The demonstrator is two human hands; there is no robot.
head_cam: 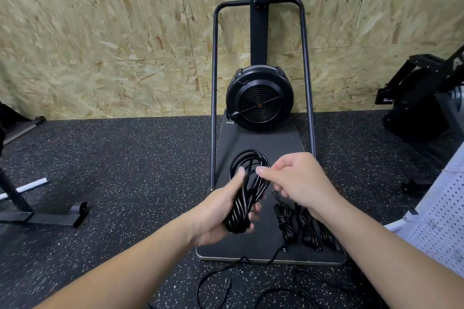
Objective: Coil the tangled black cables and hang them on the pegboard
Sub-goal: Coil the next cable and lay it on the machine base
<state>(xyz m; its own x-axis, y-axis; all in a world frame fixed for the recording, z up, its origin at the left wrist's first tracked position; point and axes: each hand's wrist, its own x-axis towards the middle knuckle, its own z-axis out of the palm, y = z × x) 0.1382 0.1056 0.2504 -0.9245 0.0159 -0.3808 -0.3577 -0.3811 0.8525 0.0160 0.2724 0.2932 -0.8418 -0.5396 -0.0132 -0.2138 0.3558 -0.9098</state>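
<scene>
My left hand (221, 211) grips a coil of black cable (247, 190) around its lower part, and the loops stand up above my fingers. My right hand (298, 183) is curled just right of the coil and pinches a strand of that cable near the top of the loops. Three wound black cable bundles (305, 227) lie side by side on the dark platform (261, 143), partly behind my right wrist. Loose black cable (221, 281) with a plug trails over the floor in front of the platform. A white pegboard (442, 221) leans at the right edge.
A black fan-wheel exercise machine (259, 100) with a tall metal frame stands against the chipboard wall. Dark speckled rubber floor lies all around. Black metal stand feet (50, 216) sit at the left, and another black machine (424, 98) stands at the right.
</scene>
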